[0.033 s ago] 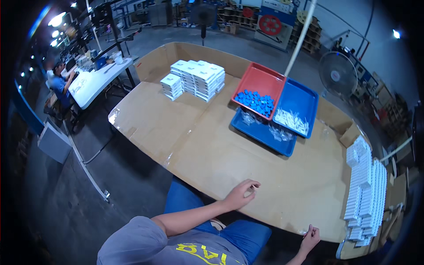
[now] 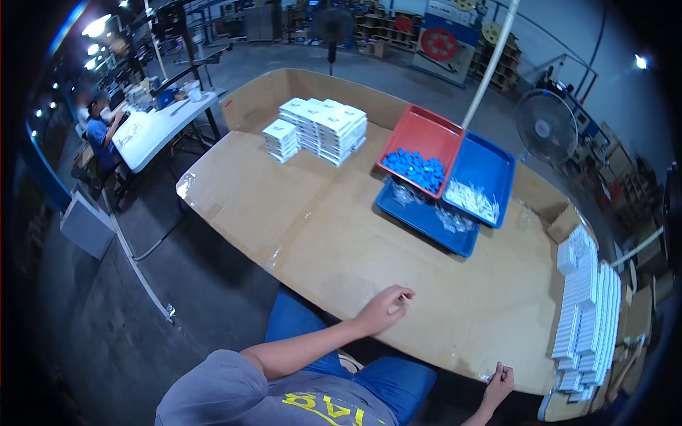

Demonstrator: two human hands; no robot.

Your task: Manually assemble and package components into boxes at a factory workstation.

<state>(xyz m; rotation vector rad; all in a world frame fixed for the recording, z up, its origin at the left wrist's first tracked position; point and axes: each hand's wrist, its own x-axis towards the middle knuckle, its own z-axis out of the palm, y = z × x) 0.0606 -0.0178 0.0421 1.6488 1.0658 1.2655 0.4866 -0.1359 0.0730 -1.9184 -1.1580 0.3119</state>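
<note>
While the left hand is loosely curled and the right hand more tightly, though I cannot tell whether either grips anything, the lower blue tray lies at the left's one o'clock, white stacked boxes at the right's two.

Cardboard-topped table: white box stacks at back and right, lower blue tray.

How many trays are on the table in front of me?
3: a red tray with blue pieces; a blue tray to its right with white pieces; and a lower blue tray nearer you, partly covered by both. Another could be hidden underneath.
</note>
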